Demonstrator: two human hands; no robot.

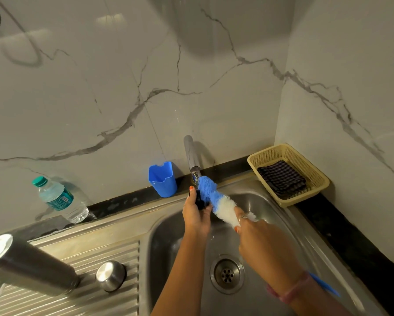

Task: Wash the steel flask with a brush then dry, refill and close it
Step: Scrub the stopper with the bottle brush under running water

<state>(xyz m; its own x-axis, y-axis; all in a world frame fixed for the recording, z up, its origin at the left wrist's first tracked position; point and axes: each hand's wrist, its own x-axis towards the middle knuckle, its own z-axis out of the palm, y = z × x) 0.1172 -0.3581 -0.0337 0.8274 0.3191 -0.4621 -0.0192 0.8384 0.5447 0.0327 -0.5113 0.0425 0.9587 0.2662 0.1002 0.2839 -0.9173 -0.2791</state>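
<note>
Steel runs through most of what shows: the sink (280, 208) fills the middle and right, with its ribbed draining board at near left, and on that board the steel flask (29, 267) lies on its side, open mouth toward the near left, the round steel cap (110, 275) standing just beside it. So the flask is out of the hands, and whether it has been scrubbed I cannot tell. Over the basin, under the tap (192, 158), the right hand (262, 242) grips the brush (218, 201) by its handle, fingers curled round it, while the left hand (196, 213) holds a small dark piece, perhaps the flask's inner stopper, fingers wrapped round it against the blue bristles. I judge the washing stage to be in hand; drying, refilling and closing are left. The folded dark cloth (282, 179) waits in the cream basket (319, 179) at far right, the water bottle (59, 199) stands capped at far left, and a blue holder (163, 180) sits by the wall.
</note>
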